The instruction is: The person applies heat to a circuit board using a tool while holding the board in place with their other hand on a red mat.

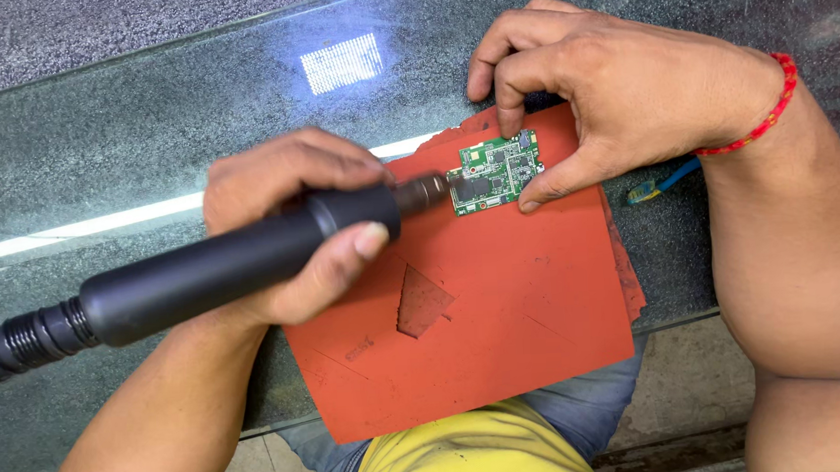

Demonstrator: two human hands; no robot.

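Right hand (pixel 621 86): index fingertip pressed down on the top edge of a small green rectangular circuit board (pixel 496 171), thumb tip against its lower right corner; the board is pinched flat between the two. Other fingers curled above the board. A red beaded thread bracelet (pixel 764 117) circles the wrist.

Left hand (pixel 287 223): fingers wrapped round a thick black cylindrical hot-air handpiece (pixel 223 263), thumb laid along its underside. Its metal nozzle (pixel 425 192) points right, tip at or just over the board's left edge; contact cannot be told. A ribbed black hose (pixel 19 340) runs off the handle toward the left edge.

The board lies at the upper part of a worn orange-red rubber work mat (pixel 499 327), which has a cut, lifted flap near its middle. The mat rests on a dark glass tabletop (pixel 150 116), overhanging its near edge. A small blue-handled tool (pixel 661 184) lies on the glass just right of the mat, partly under the right hand.
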